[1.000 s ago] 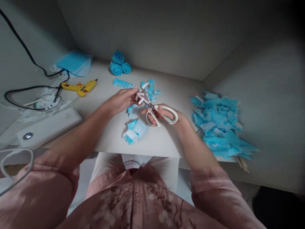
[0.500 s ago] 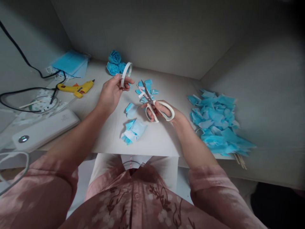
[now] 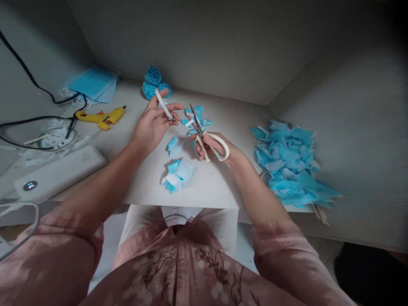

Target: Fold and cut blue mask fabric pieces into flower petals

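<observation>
Fingers [image 3: 175, 106] of the left hand [image 3: 149, 125] are fanned apart and hold the white band [image 3: 164, 105], which slants across them at upper centre-left of the frame; which fingers pinch it cannot be told. Right hand [image 3: 218, 149]: fingers hooked through the handle loops of the scissors [image 3: 200, 132], gripping them at frame centre. Blades are parted and point toward the upper left. Small white pieces [image 3: 189, 123] appear at the blades; whether they touch cannot be told. Blue scraps [image 3: 198, 111] lie just beyond the blades.

Head view, remaining layout: cut blue pieces [image 3: 178, 175] lie on the table [image 3: 219, 189] at lower centre. Blue roses [image 3: 153, 75] stand at upper centre-left, behind the left hand. Masks [image 3: 92, 83] occupy the upper left; the yellow glue gun [image 3: 106, 118] lies below them. Power bank [image 3: 66, 171]: left edge region. Blue pile [image 3: 287, 148]: right of frame, with sticks [image 3: 320, 214] protruding at its lower end.
</observation>
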`<act>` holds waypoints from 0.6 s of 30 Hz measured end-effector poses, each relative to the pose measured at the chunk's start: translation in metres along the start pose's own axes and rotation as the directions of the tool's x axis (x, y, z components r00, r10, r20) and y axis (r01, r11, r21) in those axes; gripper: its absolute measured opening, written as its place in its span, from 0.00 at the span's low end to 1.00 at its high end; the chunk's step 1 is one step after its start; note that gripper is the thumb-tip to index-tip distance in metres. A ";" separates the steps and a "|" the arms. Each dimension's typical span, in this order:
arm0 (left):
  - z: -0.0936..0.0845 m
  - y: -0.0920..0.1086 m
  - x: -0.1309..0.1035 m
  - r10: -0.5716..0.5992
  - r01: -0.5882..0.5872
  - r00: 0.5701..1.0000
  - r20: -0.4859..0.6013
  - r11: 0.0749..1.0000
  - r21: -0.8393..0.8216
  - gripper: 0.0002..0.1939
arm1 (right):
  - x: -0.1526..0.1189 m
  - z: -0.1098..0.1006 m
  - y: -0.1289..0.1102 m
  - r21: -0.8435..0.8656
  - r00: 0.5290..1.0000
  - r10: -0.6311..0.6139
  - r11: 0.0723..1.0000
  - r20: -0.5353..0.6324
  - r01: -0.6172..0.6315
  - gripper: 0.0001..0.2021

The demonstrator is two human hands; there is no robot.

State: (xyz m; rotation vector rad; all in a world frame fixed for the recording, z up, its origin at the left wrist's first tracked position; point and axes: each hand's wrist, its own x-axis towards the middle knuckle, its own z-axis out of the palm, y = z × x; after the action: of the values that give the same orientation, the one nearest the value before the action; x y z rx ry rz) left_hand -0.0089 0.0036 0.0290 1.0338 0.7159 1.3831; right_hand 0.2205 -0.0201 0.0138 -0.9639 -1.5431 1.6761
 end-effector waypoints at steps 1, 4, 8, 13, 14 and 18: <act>-0.001 -0.001 0.000 0.005 -0.005 1.000 0.017 1.000 -0.007 0.18 | 0.000 0.000 0.000 0.002 1.000 -0.001 1.000 -0.002 0.001 0.36; -0.004 -0.005 0.001 0.050 -0.042 0.993 0.106 0.996 -0.077 0.31 | 0.002 0.000 0.001 0.015 1.000 -0.009 1.000 -0.005 0.009 0.34; -0.006 -0.009 0.003 0.029 -0.025 0.996 0.083 0.998 -0.050 0.31 | 0.002 0.000 0.001 0.026 1.000 -0.008 1.000 -0.015 0.008 0.30; -0.008 -0.012 0.006 0.035 -0.036 0.999 -0.022 0.999 -0.011 0.13 | 0.002 0.002 0.000 0.039 1.000 -0.014 0.999 -0.013 0.014 0.33; -0.008 -0.011 0.006 0.042 -0.042 0.999 -0.034 0.999 -0.012 0.12 | 0.001 0.002 0.000 0.040 1.000 -0.013 0.999 -0.013 0.013 0.32; -0.008 -0.009 0.008 0.016 -0.016 0.997 -0.072 1.000 0.001 0.11 | 0.001 0.003 -0.001 0.044 1.000 -0.001 0.999 -0.025 0.002 0.33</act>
State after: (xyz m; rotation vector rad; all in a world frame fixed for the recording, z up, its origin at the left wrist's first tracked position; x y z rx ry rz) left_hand -0.0112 0.0133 0.0188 0.9958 0.7625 1.4406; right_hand 0.2172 -0.0202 0.0146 -0.9571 -1.4844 1.6830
